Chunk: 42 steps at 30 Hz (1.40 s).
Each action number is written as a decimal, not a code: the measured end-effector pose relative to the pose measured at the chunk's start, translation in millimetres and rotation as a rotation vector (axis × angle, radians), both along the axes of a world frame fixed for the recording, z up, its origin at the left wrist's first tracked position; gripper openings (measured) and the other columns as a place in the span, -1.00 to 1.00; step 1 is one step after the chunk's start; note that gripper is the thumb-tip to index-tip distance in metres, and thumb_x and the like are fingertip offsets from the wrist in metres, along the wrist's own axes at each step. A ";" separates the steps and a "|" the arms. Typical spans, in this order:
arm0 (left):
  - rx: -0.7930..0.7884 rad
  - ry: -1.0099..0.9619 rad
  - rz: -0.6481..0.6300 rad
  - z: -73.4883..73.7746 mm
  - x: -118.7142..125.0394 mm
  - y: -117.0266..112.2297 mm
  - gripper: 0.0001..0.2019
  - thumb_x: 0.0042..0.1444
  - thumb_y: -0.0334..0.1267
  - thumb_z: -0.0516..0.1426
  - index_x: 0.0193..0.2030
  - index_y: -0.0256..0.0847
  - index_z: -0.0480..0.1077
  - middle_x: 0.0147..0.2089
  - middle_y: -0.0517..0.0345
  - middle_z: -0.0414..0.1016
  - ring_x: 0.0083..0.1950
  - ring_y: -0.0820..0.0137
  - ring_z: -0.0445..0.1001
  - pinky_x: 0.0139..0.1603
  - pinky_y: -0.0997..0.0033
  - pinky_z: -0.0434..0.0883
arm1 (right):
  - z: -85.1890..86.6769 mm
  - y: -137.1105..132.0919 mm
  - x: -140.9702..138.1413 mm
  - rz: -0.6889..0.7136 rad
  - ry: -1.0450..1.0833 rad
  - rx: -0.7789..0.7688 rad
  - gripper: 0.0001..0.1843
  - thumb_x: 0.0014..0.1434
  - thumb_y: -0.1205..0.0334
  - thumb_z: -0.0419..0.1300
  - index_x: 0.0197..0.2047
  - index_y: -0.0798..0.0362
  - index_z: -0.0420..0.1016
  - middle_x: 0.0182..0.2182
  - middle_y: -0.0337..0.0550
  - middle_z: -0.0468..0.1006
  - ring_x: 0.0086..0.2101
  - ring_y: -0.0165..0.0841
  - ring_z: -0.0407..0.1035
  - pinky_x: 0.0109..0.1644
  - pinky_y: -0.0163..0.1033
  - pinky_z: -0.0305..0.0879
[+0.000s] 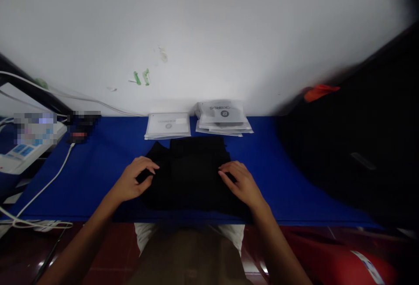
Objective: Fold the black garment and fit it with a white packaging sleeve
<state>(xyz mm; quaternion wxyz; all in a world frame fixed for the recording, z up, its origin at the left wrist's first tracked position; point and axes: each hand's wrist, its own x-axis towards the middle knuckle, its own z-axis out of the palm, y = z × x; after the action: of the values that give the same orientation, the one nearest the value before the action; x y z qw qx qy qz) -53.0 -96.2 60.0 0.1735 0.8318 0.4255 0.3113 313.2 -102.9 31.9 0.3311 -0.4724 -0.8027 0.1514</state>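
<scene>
A black folded garment (193, 176) lies on the blue table, with a squared fold along its far side. My left hand (135, 178) is at its left edge, thumb and fingertips drawn close together on the dark cloth. Opposite it, my right hand (240, 182) has its thumb and fingertips nearly meeting at the right edge of the garment. The exact grip is hard to make out against the black fabric. Just beyond the garment are a flat stack of frosted zip bags (168, 125) and a thicker pile of printed zip bags (224, 117).
The blue tabletop (262, 197) meets a white wall (209, 36) behind. A large black mass (360, 145) covers the right end, with an orange piece (321, 92) on it. At left are a white device (19, 154) and a white cable (49, 182). Something red (343, 263) is below right.
</scene>
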 end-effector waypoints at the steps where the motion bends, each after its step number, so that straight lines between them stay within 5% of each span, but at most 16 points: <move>1: -0.023 0.047 -0.031 -2.3 -1.2 -2.4 -0.81 0.19 -0.33 0.09 -0.07 -0.11 0.42 -0.27 0.17 0.53 -0.13 0.33 0.50 0.07 0.17 0.40 | -0.2 0.0 0.1 -0.004 0.002 0.001 -0.83 0.34 0.18 0.09 -0.27 -0.02 0.45 -0.27 -0.10 0.59 -0.20 -0.21 0.47 -0.08 -0.03 0.35; 7: -0.006 0.189 0.099 -17.7 -10.1 1.6 -0.81 0.27 -0.15 0.10 -0.06 -0.12 0.43 -0.37 0.22 0.46 -0.25 0.32 0.47 0.10 0.07 0.36 | -2.5 1.5 1.0 -0.007 0.019 0.003 -0.84 0.34 0.20 0.10 -0.27 -0.01 0.46 -0.27 -0.12 0.60 -0.20 -0.23 0.47 -0.09 -0.07 0.35; 12: -0.047 0.286 0.166 -19.9 -18.9 5.5 -0.55 0.18 0.05 0.17 0.12 -0.12 0.37 0.05 -0.01 0.40 0.10 0.13 0.35 0.10 0.07 0.39 | -7.0 3.5 3.9 -0.012 0.078 -0.003 -0.84 0.32 0.19 0.11 -0.28 -0.02 0.47 -0.30 -0.13 0.60 -0.23 -0.23 0.48 -0.10 -0.06 0.36; 15: -0.084 0.293 0.149 -21.5 -20.8 4.9 -0.61 0.16 0.06 0.18 0.03 -0.12 0.41 0.12 -0.02 0.37 0.17 0.10 0.29 0.16 0.01 0.35 | -9.5 4.4 5.8 -0.010 0.113 -0.020 -0.86 0.32 0.19 0.13 -0.28 -0.03 0.46 -0.30 -0.14 0.59 -0.24 -0.23 0.48 -0.09 -0.05 0.36; 19: -0.124 0.206 0.141 -17.1 -17.2 5.6 -0.77 0.17 -0.03 0.17 -0.23 -0.15 0.40 0.06 0.00 0.43 0.10 0.14 0.35 0.10 0.09 0.38 | -10.5 5.3 6.8 -0.015 0.137 -0.030 -0.88 0.31 0.20 0.14 -0.28 -0.04 0.46 -0.31 -0.16 0.59 -0.25 -0.23 0.47 -0.11 -0.05 0.37; 25: -0.298 0.143 0.299 -1.7 -10.4 13.4 -0.79 0.09 -0.05 0.16 -0.32 -0.13 0.32 -0.42 0.29 0.41 -0.42 0.42 0.39 -0.40 0.47 0.32 | -9.2 6.0 8.2 -0.040 0.176 -0.037 -0.88 0.30 0.21 0.15 -0.29 -0.03 0.47 -0.33 -0.15 0.58 -0.28 -0.24 0.46 -0.15 -0.07 0.39; 33: -0.124 -0.214 0.615 -1.6 16.9 28.3 -0.56 -0.03 -0.06 0.30 -0.04 -0.14 0.33 -0.14 0.15 0.47 -0.13 0.32 0.51 -0.11 0.36 0.45 | -6.6 6.1 10.1 -0.023 0.203 -0.044 -0.90 0.29 0.26 0.17 -0.30 -0.02 0.46 -0.33 -0.15 0.57 -0.27 -0.26 0.46 -0.15 -0.08 0.41; 35: -0.098 -0.198 0.549 -0.3 31.8 24.3 -0.54 0.01 -0.08 0.28 0.03 -0.15 0.32 -0.09 0.11 0.48 -0.08 0.29 0.52 -0.06 0.31 0.46 | -5.9 6.7 9.9 -0.021 0.199 -0.049 -0.90 0.28 0.26 0.17 -0.30 -0.02 0.46 -0.34 -0.15 0.57 -0.28 -0.26 0.46 -0.16 -0.08 0.41; 40: -0.232 0.111 -0.033 7.1 61.5 8.7 -0.45 0.13 -0.05 0.23 0.25 -0.06 0.26 0.11 0.02 0.47 0.12 0.17 0.45 0.17 0.09 0.40 | -6.8 8.3 10.5 -0.020 0.205 -0.061 -0.91 0.28 0.27 0.17 -0.30 -0.02 0.46 -0.34 -0.15 0.57 -0.27 -0.25 0.46 -0.17 -0.09 0.40; 42: -0.235 0.132 -0.126 5.7 65.1 4.8 -0.47 0.16 -0.06 0.21 0.25 -0.04 0.26 0.13 0.02 0.47 0.15 0.15 0.43 0.22 0.01 0.37 | -7.3 8.4 10.8 -0.013 0.204 -0.062 -0.91 0.28 0.28 0.17 -0.29 -0.02 0.46 -0.33 -0.15 0.57 -0.27 -0.26 0.46 -0.15 -0.09 0.40</move>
<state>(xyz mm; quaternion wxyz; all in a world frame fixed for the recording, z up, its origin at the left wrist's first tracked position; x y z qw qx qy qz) 12.1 -91.4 65.7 0.2604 0.8495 0.4166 0.1926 324.0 -94.4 24.5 0.3972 -0.4698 -0.7566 0.2216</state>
